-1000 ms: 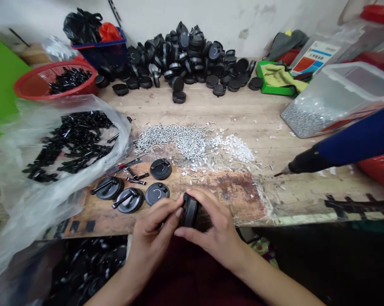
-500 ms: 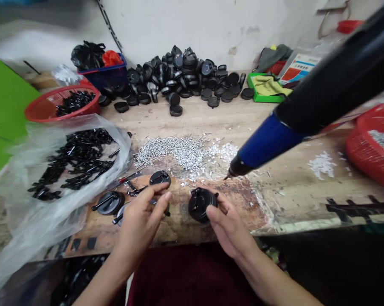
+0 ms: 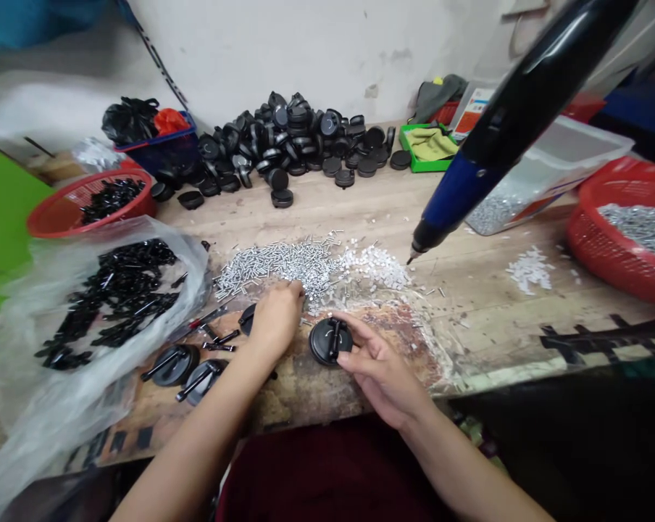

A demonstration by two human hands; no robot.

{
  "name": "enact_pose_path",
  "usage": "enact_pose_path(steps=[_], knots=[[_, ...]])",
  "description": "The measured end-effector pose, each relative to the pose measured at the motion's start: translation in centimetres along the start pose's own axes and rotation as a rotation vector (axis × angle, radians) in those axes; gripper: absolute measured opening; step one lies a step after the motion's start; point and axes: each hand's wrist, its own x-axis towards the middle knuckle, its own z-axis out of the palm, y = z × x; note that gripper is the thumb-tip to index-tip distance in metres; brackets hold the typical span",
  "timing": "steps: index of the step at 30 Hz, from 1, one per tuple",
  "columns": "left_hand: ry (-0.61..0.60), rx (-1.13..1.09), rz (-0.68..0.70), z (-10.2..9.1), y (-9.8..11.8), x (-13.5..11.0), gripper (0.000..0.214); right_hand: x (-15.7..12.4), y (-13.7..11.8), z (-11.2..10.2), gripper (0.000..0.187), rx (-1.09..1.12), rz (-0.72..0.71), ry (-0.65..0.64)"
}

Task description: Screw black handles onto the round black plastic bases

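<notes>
Head view: wooden workbench [image 3: 393,196], white wall [image 3: 278,51]

A scuffed white plaster wall [image 3: 306,43] rises behind the long wooden workbench [image 3: 360,203], with a dark cord [image 3: 153,54] slanting down it toward the bench's far left corner. A bright green panel [image 3: 1,210] stands left of the bench, below a blue sheet [image 3: 12,18]. Shadow fills the space beneath the bench's front edge.

My left hand [image 3: 276,319] and right hand [image 3: 382,370] are bare, as are my left forearm [image 3: 191,428] and right forearm [image 3: 469,464]. Worn item: dark maroon fabric [image 3: 327,471], located just below the front edge of the surface [image 3: 306,406]. Garment cut cannot be determined from this view.
</notes>
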Motion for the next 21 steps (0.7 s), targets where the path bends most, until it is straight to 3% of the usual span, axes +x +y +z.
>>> enact_pose_path(steps=[8,16,21], knots=[[-0.049,0.056,0.06,-0.2,-0.8,-0.7,0.019,0.0,0.1,-0.5,0.061,-0.012,-0.029,0.024],[-0.022,0.043,0.044,0.6,-0.3,0.5,0.017,0.2,0.4,-0.4,0.059,-0.023,-0.051,0.052],[0.019,-0.051,0.054,-0.8,0.0,-0.5,0.016,0.3,0.3,-0.3,0.056,0.003,-0.084,0.034]])
